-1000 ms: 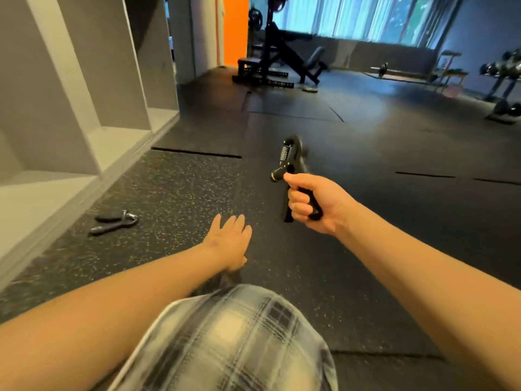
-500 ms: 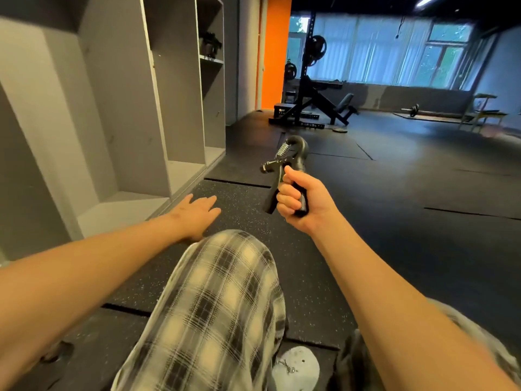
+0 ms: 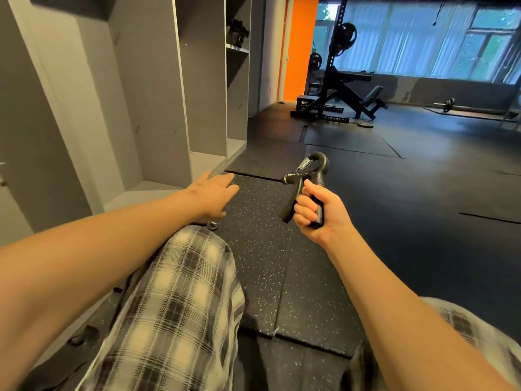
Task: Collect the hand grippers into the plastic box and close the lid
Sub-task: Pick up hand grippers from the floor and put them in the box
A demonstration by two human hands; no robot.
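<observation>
Gripping a black hand gripper (image 3: 307,184) in the right hand (image 3: 317,213): fingers curled round one handle, the other handle jutting out down and to the left, spring end up. Held in the air over the speckled floor mat (image 3: 262,249), touching nothing else. Sits a little lower and further right in view than half a second ago, tilted much the same.

Stretched forward on the other side, the left hand (image 3: 215,193), palm down, fingers straight and loosely spread, holding nothing. Reaches further toward the foot of the grey shelving (image 3: 158,108) than half a second ago. Hands well apart.

Peeking out just under the left hand, a small shiny metal bit (image 3: 212,223), mostly hidden by hand and knee, too little showing to name. Gone from view since a second ago: the second gripper that lay on the floor near the shelving.

Rising between the arms, a knee in checked trousers (image 3: 180,292), blocking the floor under the left arm. Further back, a black weight bench (image 3: 338,94), an orange wall panel (image 3: 300,46), wide windows (image 3: 423,38) and a barbell (image 3: 448,104) on the dark floor.
</observation>
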